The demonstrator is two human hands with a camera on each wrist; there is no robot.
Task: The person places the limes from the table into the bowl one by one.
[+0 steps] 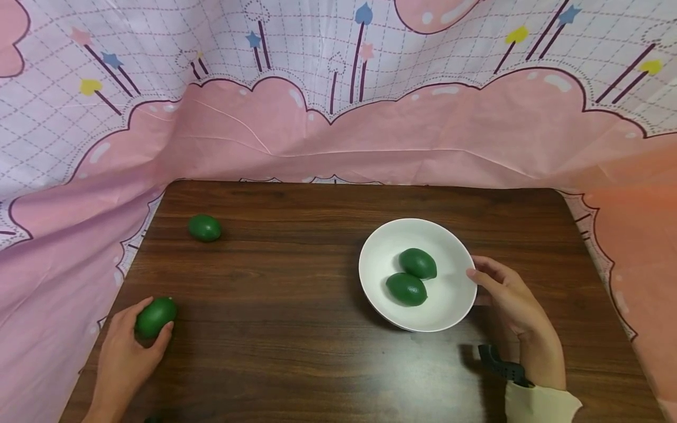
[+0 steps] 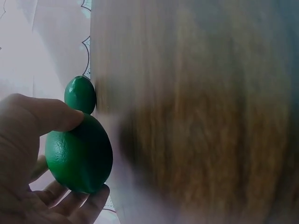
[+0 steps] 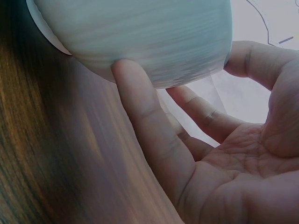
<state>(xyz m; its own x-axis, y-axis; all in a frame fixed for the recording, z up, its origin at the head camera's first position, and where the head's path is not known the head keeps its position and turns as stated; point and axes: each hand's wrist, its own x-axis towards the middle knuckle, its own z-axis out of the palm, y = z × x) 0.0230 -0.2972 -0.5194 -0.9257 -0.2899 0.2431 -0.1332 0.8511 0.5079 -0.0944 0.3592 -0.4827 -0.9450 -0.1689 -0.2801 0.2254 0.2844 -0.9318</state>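
Observation:
In the head view my left hand (image 1: 123, 355) grips a green lime (image 1: 154, 318) at the left of the table, thumb on one side and fingers on the other. The left wrist view shows that lime (image 2: 79, 154) close up, with a second lime behind it. My right hand (image 1: 518, 302) holds the white bowl (image 1: 452, 299) by its right side, thumb at the rim and fingers against the outer wall. Inside the bowl, two limes lie touching: an upper lime (image 1: 418, 263) and a lower lime (image 1: 406, 289). In the right wrist view, fingertips press the bowl's side (image 3: 154, 42).
Another lime (image 1: 204, 228) lies near the far left corner of the dark wooden table (image 1: 285, 264). A pink and white patterned cloth (image 1: 338, 138) hangs behind and along the sides. A black strap (image 1: 502, 365) is on the right wrist.

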